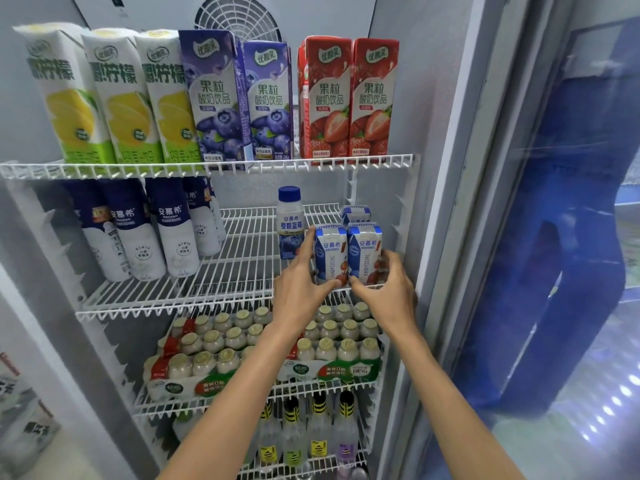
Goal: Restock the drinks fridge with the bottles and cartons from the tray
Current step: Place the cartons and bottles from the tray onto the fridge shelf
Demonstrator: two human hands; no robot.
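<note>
Standing side by side at the right end of the white wire middle shelf [207,271], two small blue-and-white paper cartons [330,254] are gripped by the hands, one each: left hand [299,289], right hand [384,289]. A blue-capped plastic bottle [290,223] is seen just behind them.

Glass door [554,237] of the fridge [408,98] stands open at right, its pane showing a deep blue shape and a row of small white lights [604,410]; a round fan grille [239,19] sits high inside.

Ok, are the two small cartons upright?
Upright: both small cartons are tops-up, side by side, left hand and right hand gripping them.
</note>
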